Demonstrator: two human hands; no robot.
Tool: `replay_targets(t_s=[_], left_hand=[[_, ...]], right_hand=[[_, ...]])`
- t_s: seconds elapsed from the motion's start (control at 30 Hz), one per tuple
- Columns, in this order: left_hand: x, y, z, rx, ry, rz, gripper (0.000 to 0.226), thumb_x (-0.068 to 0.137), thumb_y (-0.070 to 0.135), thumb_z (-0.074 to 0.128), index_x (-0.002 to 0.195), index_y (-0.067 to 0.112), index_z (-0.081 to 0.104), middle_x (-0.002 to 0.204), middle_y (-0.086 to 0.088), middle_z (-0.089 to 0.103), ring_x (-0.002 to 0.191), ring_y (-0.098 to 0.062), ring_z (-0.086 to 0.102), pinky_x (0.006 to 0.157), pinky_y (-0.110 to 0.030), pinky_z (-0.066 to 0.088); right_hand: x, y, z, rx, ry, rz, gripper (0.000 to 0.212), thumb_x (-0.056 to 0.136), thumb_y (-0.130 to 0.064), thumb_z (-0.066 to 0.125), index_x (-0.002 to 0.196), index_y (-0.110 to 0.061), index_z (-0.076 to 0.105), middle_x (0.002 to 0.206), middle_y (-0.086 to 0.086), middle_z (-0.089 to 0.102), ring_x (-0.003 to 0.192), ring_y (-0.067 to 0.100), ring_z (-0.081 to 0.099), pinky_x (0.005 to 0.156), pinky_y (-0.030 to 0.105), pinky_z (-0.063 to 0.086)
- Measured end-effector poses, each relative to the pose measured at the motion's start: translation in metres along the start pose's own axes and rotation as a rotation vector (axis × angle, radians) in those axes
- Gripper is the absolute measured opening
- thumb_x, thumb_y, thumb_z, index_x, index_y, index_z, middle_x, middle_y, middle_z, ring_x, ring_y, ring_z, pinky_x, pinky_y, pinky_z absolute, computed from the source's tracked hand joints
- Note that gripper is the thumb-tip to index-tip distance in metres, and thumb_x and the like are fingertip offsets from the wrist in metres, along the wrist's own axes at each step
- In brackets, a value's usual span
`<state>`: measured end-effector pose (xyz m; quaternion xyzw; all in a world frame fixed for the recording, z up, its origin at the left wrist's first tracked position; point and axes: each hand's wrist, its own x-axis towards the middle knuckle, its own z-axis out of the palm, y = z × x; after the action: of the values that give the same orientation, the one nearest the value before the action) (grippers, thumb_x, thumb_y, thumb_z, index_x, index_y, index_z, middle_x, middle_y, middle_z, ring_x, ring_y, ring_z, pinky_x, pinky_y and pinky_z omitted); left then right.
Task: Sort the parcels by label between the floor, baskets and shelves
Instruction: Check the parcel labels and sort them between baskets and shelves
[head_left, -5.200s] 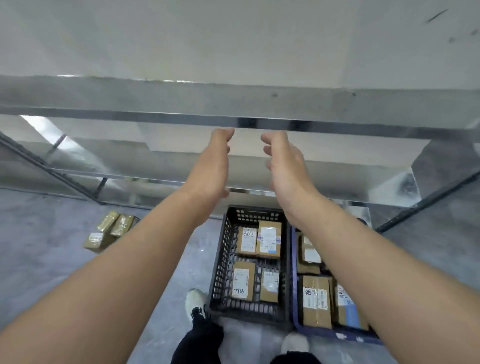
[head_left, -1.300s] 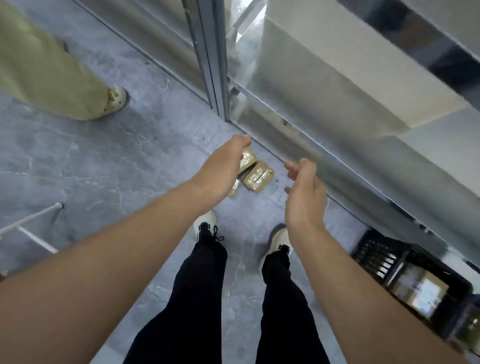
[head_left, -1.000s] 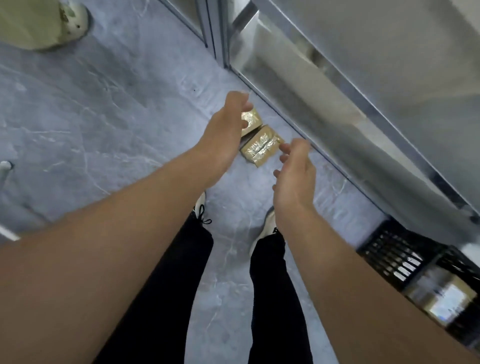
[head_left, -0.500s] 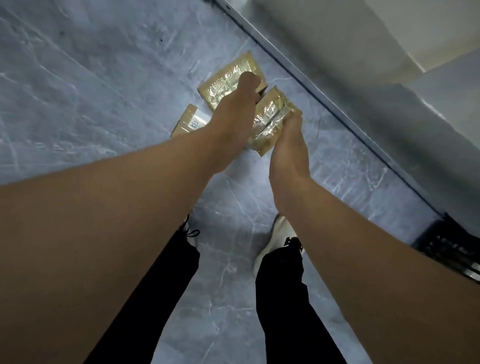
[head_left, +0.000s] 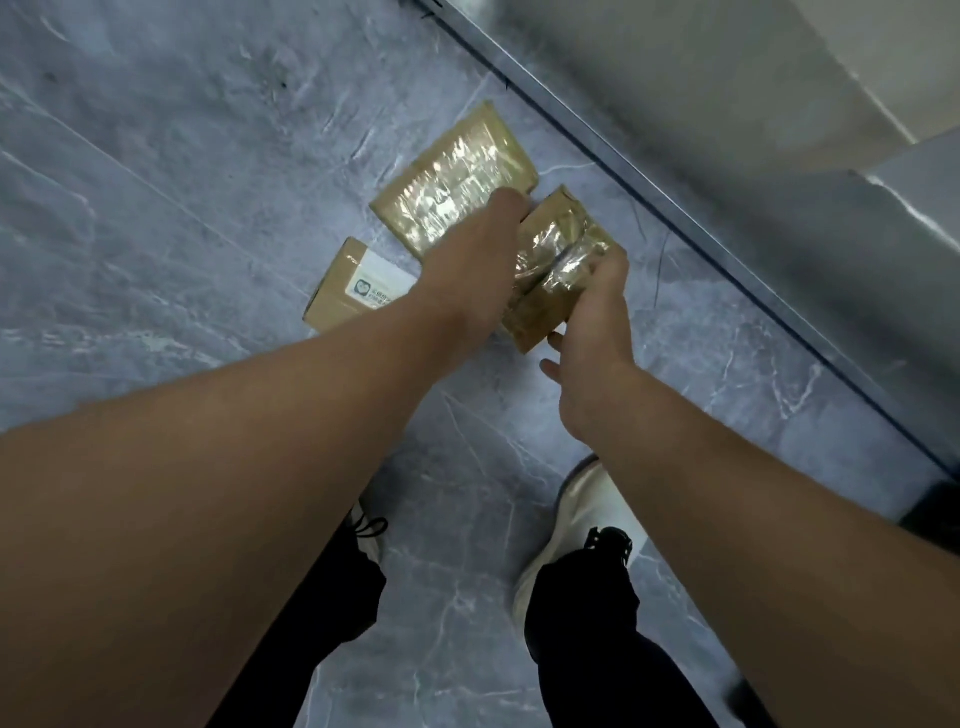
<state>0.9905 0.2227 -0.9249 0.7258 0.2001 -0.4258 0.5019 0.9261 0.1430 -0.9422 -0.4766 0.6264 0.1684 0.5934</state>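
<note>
Your right hand (head_left: 592, 322) curls round the taped parcel (head_left: 558, 254) at its right edge. Your left hand (head_left: 467, 270) covers its left side, and I cannot tell its grip.

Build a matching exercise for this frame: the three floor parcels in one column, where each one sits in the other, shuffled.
Column one:
1 white-label parcel
2 far taped parcel
3 near taped parcel

Column two:
A between the left hand and the right hand
B topmost in view, flat on the floor
C left of the left hand, label up

Pairs: 1-C, 2-B, 3-A.
</note>
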Motion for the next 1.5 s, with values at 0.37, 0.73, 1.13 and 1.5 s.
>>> replay_targets(t_s=[0.37,0.73,1.13,1.5], left_hand=[[-0.039,-0.001,0.005,-0.048,-0.046,-0.018,0.044,0.104,0.05,0.035,0.072,0.03,0.059,0.079,0.011,0.065,0.078,-0.007,0.058,0.083,-0.035,0.043],[-0.119,0.016,-0.01,-0.043,-0.091,-0.07,0.047,0.097,0.057,0.03,0.089,0.03,0.068,0.078,0.008,0.066,0.087,-0.013,0.06,0.082,-0.034,0.04],[-0.181,0.09,-0.033,-0.111,-0.027,-0.026,0.044,0.103,0.049,0.035,0.077,0.024,0.059,0.063,0.01,0.064,0.079,-0.02,0.061,0.084,-0.035,0.053],[-0.245,0.154,-0.056,-0.12,-0.05,0.018,0.04,0.102,0.053,0.035,0.088,0.025,0.06,0.057,0.009,0.064,0.076,-0.023,0.06,0.08,-0.041,0.052]], right_hand=[[-0.038,0.012,-0.04,0.294,0.035,0.113,0.044,0.108,-0.059,0.04,0.104,-0.029,0.071,0.115,0.009,0.074,0.112,0.033,0.072,0.109,0.051,0.057],[-0.118,0.0,-0.061,0.442,0.067,0.077,0.046,0.11,-0.056,0.033,0.103,-0.025,0.067,0.112,0.005,0.073,0.12,0.036,0.07,0.109,0.051,0.055],[-0.185,-0.024,-0.071,0.465,0.103,-0.124,0.017,0.106,-0.025,0.058,0.091,-0.018,0.055,0.081,-0.005,0.06,0.087,0.019,0.056,0.087,0.037,0.053],[-0.253,-0.061,-0.089,0.611,0.053,-0.295,0.026,0.096,0.004,0.062,0.087,-0.016,0.076,0.072,-0.009,0.071,0.064,0.006,0.063,0.063,0.026,0.053]])
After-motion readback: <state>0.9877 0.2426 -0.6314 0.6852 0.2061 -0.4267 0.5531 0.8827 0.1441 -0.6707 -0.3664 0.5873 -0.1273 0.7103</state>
